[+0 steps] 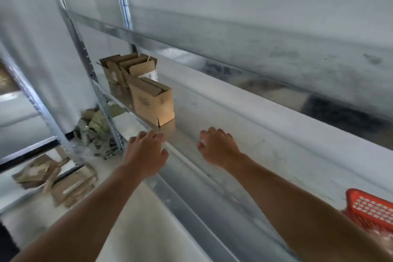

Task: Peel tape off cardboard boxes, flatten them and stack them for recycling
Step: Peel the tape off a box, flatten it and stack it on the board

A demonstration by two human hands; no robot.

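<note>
A: How far along?
B: Some flattened brown cardboard pieces [72, 185] lie piled on the floor [138, 229] — several small brown cardboard boxes [153, 104] wait on the grey metal shelf [234, 134].
A: Hands?
B: The left hand [146, 151] and right hand [217, 147] are near them — each grip loose, empty.

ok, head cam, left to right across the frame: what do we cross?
Flattened cardboard on the floor → crumpled scrap heap → left hand → right hand → red basket. The boxes overlap the left hand sideways, so they are left out.
</note>
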